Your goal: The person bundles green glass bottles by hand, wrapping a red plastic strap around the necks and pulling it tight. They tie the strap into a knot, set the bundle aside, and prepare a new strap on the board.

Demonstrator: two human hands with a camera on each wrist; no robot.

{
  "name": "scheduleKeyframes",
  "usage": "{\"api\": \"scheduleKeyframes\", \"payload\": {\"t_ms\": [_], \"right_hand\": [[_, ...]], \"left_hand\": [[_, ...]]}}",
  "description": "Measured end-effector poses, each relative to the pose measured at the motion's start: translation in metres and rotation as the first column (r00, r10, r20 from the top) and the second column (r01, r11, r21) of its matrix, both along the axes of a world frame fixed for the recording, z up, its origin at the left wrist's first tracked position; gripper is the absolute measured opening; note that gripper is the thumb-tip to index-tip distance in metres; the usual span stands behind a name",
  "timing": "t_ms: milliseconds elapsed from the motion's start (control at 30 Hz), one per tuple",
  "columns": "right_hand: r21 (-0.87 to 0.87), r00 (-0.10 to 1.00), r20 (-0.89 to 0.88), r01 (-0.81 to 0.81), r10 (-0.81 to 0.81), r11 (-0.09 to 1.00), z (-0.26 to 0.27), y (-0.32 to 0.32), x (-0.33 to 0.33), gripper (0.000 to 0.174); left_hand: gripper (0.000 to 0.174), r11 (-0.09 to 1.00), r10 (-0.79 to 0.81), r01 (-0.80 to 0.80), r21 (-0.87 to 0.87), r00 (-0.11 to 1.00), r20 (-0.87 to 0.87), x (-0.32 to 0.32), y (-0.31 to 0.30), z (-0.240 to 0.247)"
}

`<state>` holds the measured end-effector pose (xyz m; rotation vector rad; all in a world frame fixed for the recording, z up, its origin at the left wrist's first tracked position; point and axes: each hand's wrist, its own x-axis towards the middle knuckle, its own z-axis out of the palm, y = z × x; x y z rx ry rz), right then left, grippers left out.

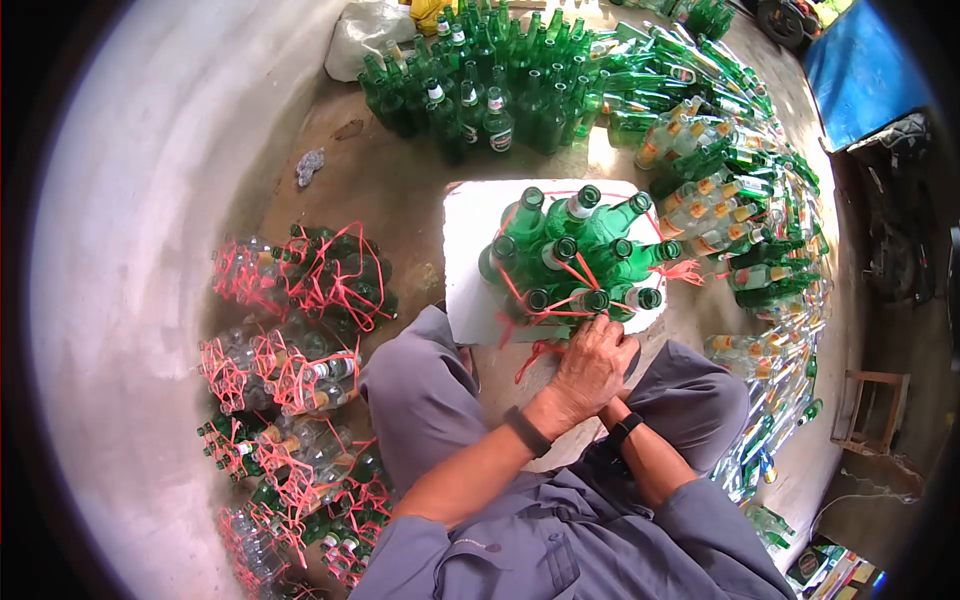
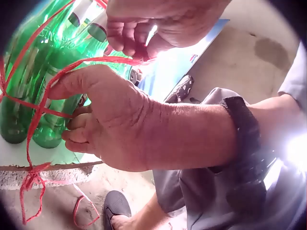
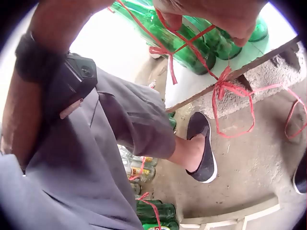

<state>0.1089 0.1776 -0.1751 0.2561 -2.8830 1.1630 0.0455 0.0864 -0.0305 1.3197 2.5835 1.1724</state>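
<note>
A cluster of green glass bottles [image 1: 612, 228] stands upright on a white slab [image 1: 462, 290], with red plastic string [image 2: 103, 59] wound round it. My left hand [image 1: 585, 365] is at the bundle's near side. In the left wrist view, that left hand [image 2: 108, 115] pinches the string beside the bottles, a strand crossing its finger. Above it, my right hand [image 2: 168, 21] grips the strand's other stretch between bent fingers and thumb. The right hand is mostly hidden behind the left in the head view. Below the slab's edge hangs a knotted tuft of string [image 3: 223, 88].
Bundles of bottles tied with red string [image 1: 300, 370] lie on the left. Loose green bottles [image 1: 550, 105] stand at the back. Many clear and green bottles [image 1: 760, 270] lie piled along the right. My knees [image 1: 420, 380] flank the slab. A wooden frame [image 1: 870, 410] stands far right.
</note>
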Motion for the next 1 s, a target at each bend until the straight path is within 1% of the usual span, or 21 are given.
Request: {"api": "scheduleKeyframes", "payload": {"t_ms": [67, 100, 167, 200, 233, 267, 300, 333, 367, 400, 467, 567, 600, 667, 733, 800, 833, 900, 933, 967, 1000], "right_hand": [[-0.028, 1.000, 0.016, 0.028, -0.027, 0.999, 0.000, 0.003, 0.004, 0.017], [-0.044, 0.999, 0.024, 0.044, -0.043, 0.998, -0.001, 0.006, 0.007, 0.018], [-0.075, 0.997, 0.037, 0.076, -0.073, 0.994, -0.003, 0.006, 0.012, 0.018], [-0.090, 0.995, 0.037, 0.091, -0.088, 0.992, -0.004, 0.008, 0.015, 0.018], [-0.104, 0.994, 0.034, 0.106, -0.103, 0.989, -0.003, -0.003, 0.007, 0.019], [-0.118, 0.992, 0.030, 0.123, -0.121, 0.985, -0.003, -0.011, -0.007, 0.019], [-0.132, 0.990, 0.027, 0.141, -0.138, 0.981, -0.004, -0.013, -0.003, 0.019], [-0.144, 0.988, 0.023, 0.157, -0.155, 0.977, -0.004, 0.002, -0.001, 0.019], [-0.155, 0.985, 0.017, 0.171, -0.170, 0.973, -0.006, 0.000, 0.002, 0.020], [-0.167, 0.983, 0.011, 0.183, -0.184, 0.969, 0.010, 0.023, 0.033, 0.020], [-0.194, 0.978, 0.009, 0.206, -0.209, 0.959, -0.005, 0.011, -0.008, 0.020], [-0.244, 0.971, 0.030, 0.237, -0.237, 0.940, -0.006, 0.013, -0.011, 0.021], [-0.261, 0.969, 0.037, 0.246, -0.245, 0.934, -0.001, 0.012, -0.010, 0.021], [-0.276, 0.972, 0.054, 0.235, -0.229, 0.932, 0.009, 0.018, -0.011, 0.023], [-0.289, 0.975, 0.071, 0.222, -0.210, 0.931, 0.032, 0.026, -0.009, 0.024], [-0.282, 0.930, 0.256, 0.334, -0.265, 0.899, 0.057, 0.036, -0.005, 0.022], [-0.284, 0.931, 0.248, 0.334, -0.267, 0.899, 0.067, 0.042, -0.004, 0.022], [-0.514, 0.872, 0.432, 0.448, -0.230, 0.732, 0.088, 0.052, -0.003, 0.022], [-0.646, 0.879, 0.423, 0.462, -0.219, 0.607, 0.103, 0.053, -0.004, 0.018], [-0.728, 0.873, 0.428, 0.485, -0.233, 0.484, 0.118, 0.056, -0.006, 0.017], [-0.692, 0.831, 0.493, 0.554, -0.257, 0.464, 0.135, 0.062, -0.010, 0.019]], "left_hand": [[0.018, 0.999, 0.038, -0.038, 0.005, 0.999, -0.006, 0.000, 0.000, -0.004], [0.018, 1.000, 0.027, -0.027, 0.003, 1.000, -0.012, 0.000, -0.002, 0.000], [0.017, 1.000, 0.011, -0.011, 0.016, 1.000, 0.027, -0.002, -0.009, 0.010], [0.017, 1.000, 0.001, -0.001, -0.002, 0.996, 0.088, -0.001, -0.011, 0.011], [0.017, 1.000, -0.011, 0.011, -0.001, 0.997, 0.071, -0.001, -0.012, 0.006], [0.017, 1.000, 0.023, -0.024, 0.006, 0.997, 0.071, -0.001, -0.012, -0.004], [0.017, 0.998, 0.056, -0.057, 0.014, 0.996, 0.073, -0.001, -0.012, -0.011], [0.017, 0.999, 0.041, -0.042, 0.005, 0.997, 0.065, -0.003, -0.012, -0.012], [0.017, 0.999, 0.029, -0.030, 0.011, 0.998, 0.046, -0.004, -0.010, -0.012], [0.017, 1.000, 0.023, -0.024, 0.018, 0.999, 0.034, -0.006, -0.009, -0.012], [0.017, 1.000, 0.022, -0.022, 0.011, 1.000, 0.006, -0.005, -0.009, -0.012], [0.018, 0.998, 0.052, -0.051, 0.046, 0.999, -0.013, -0.002, -0.011, -0.017], [0.018, 0.998, 0.045, -0.044, 0.045, 0.999, -0.022, -0.001, -0.013, -0.011], [0.011, 0.998, 0.017, -0.015, 0.056, 0.999, -0.040, 0.002, -0.016, 0.001], [0.010, 0.996, 0.002, 0.001, 0.089, 1.000, -0.028, 0.004, -0.018, 0.012], [0.010, 0.992, -0.011, 0.013, 0.123, 1.000, -0.015, 0.006, -0.018, 0.021], [0.011, 0.986, -0.013, 0.015, 0.167, 1.000, -0.017, 0.007, -0.018, 0.024], [0.012, 0.977, -0.016, 0.021, 0.210, 1.000, -0.024, 0.008, -0.017, 0.028], [0.013, 0.979, -0.010, 0.020, 0.203, 0.999, -0.047, 0.008, -0.017, 0.030], [0.013, 0.980, -0.005, 0.018, 0.196, 0.998, -0.069, 0.009, -0.017, 0.032], [0.013, 0.980, -0.008, 0.023, 0.197, 0.997, -0.074, 0.009, -0.018, 0.031]]}}
